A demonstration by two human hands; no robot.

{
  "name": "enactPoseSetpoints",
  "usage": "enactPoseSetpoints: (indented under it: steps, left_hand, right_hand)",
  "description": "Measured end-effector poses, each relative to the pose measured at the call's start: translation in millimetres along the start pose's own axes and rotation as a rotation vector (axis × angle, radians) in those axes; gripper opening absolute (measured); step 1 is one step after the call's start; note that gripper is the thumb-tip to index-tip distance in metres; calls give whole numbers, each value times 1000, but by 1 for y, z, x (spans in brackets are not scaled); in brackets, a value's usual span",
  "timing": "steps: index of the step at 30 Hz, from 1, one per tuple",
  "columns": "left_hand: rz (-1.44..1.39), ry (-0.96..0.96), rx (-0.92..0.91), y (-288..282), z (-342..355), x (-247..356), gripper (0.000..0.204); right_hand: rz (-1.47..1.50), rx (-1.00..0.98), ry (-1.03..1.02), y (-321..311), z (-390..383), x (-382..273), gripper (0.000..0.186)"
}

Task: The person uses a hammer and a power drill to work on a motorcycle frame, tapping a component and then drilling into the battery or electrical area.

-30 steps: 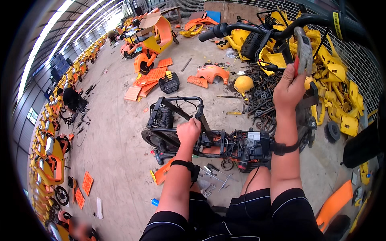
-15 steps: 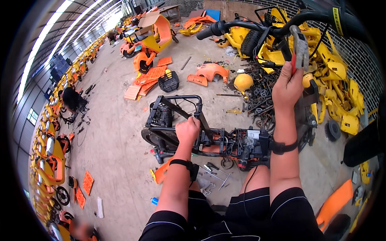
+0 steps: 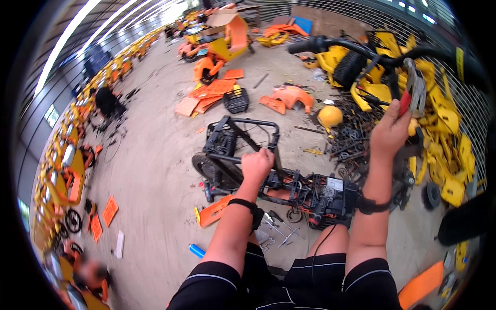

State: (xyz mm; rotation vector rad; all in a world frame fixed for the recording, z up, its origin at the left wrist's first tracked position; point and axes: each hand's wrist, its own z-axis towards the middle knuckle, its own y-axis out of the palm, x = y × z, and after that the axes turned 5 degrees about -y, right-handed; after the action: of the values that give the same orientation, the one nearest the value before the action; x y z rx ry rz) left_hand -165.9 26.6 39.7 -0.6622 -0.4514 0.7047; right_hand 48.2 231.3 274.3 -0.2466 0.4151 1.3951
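My right hand [image 3: 388, 133] is raised at the right, closed round the red grip of what looks like a hammer [image 3: 417, 90] with a grey metal head. Near the middle, my left hand [image 3: 257, 165] is wrapped round a black tube of a stripped scooter frame [image 3: 277, 142]. This frame lies across the floor in front of my knees, its rear wheel [image 3: 205, 166] at the left end. A block of wiring and black parts [image 3: 330, 192] sits toward its right end, partly behind my right forearm. The handlebar [image 3: 380, 56] stands beyond the hammer.
Yellow body panels [image 3: 439, 121] are heaped at the right, beside dark metal parts [image 3: 356, 132]. Orange panels [image 3: 209, 95] and a black basket [image 3: 236, 101] lie ahead. T-handled tools [image 3: 283, 235] and a blue can [image 3: 197, 251] are near my legs. Scooters line the left; one person [image 3: 93, 271] is there.
The view has shifted, so most of the scene sits further right or lower. My right hand still holds the hammer up, now tilted more, and my left hand stays on the frame.
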Motion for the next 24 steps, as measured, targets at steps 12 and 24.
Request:
enactPoseSetpoints:
  steps: [12,24]
  left_hand:
    - [-122,-93,17,-6,-2,0,26]
    - [-854,-564,-310,-46,-18,5,30]
  right_hand:
    - [409,-756,604,-65,-277,-22,31]
    - [458,-735,1852,-75,-384,39,30]
